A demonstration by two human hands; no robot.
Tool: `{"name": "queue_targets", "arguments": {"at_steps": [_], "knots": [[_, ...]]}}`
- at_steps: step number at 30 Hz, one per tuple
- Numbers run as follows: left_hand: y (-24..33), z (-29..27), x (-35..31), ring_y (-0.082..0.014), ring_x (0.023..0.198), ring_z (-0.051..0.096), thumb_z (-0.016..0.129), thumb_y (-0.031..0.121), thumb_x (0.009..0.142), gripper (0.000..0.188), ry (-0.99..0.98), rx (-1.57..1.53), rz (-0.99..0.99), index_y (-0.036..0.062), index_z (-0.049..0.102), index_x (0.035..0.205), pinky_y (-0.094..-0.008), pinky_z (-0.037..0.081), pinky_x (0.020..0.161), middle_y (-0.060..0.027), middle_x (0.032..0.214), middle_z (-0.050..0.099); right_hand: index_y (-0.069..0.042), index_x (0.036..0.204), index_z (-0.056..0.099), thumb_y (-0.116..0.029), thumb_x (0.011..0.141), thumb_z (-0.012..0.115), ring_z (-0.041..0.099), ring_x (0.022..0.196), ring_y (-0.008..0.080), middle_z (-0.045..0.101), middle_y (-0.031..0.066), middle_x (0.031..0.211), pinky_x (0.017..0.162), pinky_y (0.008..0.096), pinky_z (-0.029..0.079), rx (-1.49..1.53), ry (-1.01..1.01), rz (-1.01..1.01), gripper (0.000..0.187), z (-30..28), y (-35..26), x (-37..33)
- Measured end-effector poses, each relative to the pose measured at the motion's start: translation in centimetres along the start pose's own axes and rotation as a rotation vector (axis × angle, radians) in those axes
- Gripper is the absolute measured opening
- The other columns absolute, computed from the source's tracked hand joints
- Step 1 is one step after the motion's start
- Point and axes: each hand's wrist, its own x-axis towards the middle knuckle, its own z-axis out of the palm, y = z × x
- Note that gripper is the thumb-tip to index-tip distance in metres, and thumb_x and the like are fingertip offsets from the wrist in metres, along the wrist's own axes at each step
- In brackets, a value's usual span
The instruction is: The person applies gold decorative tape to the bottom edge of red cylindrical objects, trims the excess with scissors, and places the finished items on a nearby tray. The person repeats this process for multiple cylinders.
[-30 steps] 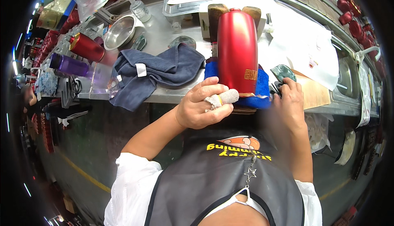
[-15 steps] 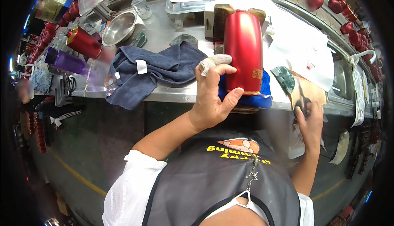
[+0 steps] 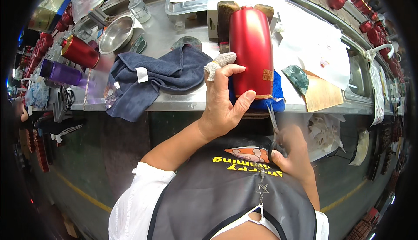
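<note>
A glossy red bottle (image 3: 250, 48) with a small gold square mark lies on a blue cloth pad (image 3: 278, 92) at the bench edge, its base toward me. My left hand (image 3: 217, 109) grips it, thumb at the base's edge and fingers along its left side. One finger wears a whitish cloth cover (image 3: 224, 60). Scissors (image 3: 274, 126) are in my right hand (image 3: 292, 146), which is partly blurred. Their tips point up toward the base's right corner, where a thin loose strip (image 3: 278, 99) sticks out. Whether the blades touch it I cannot tell.
A dark blue towel (image 3: 174, 68) drapes over the bench edge on the left, near a metal bowl (image 3: 116, 34), a purple bottle (image 3: 61, 72) and another red bottle (image 3: 80, 50). On the right are white paper (image 3: 315, 52), a green patterned piece (image 3: 297, 79), tan card (image 3: 322, 94) and a sink (image 3: 359, 74).
My right hand has picked the scissors up from the tan card and brought them left, to the bottle's base. The left hand keeps its grip on the bottle.
</note>
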Motion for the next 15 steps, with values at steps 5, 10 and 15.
{"name": "queue_targets", "arguments": {"at_steps": [5,10,15], "knots": [[0.0,-0.1,0.1,-0.0348,0.123,0.043,0.072,0.028,0.094,0.05,-0.01,-0.031,-0.011,0.0031,0.05,0.131,-0.0458,0.031,0.108,-0.0211,0.132,0.048,-0.003,0.085,0.049,-0.024,0.068,0.082,0.052,0.087,0.0335,0.054,0.0156,0.092,0.079,0.0429,0.042,-0.07,0.014,-0.018,0.043,0.1,-0.5,0.4],[0.0,-0.1,0.1,-0.0366,0.125,0.041,0.071,0.026,0.094,0.047,-0.009,-0.041,0.004,0.0024,0.051,0.13,-0.0469,0.031,0.109,-0.0226,0.135,0.047,-0.003,0.084,0.05,-0.027,0.07,0.083,0.052,0.087,0.0333,0.054,0.0154,0.091,0.08,0.0434,0.04,-0.152,0.035,-0.067,0.043,0.1,-1.5,0.9],[-0.1,-0.2,0.3,-0.0377,0.125,0.042,0.07,0.023,0.094,0.046,-0.01,0.008,0.066,0.0018,0.052,0.13,-0.0475,0.032,0.108,-0.0234,0.135,0.047,-0.004,0.083,0.05,-0.028,0.07,0.082,0.051,0.083,0.0318,0.054,0.0129,0.088,0.079,0.0429,0.038,-0.234,0.025,-0.073,0.042,0.0,-3.0,1.1]]}}
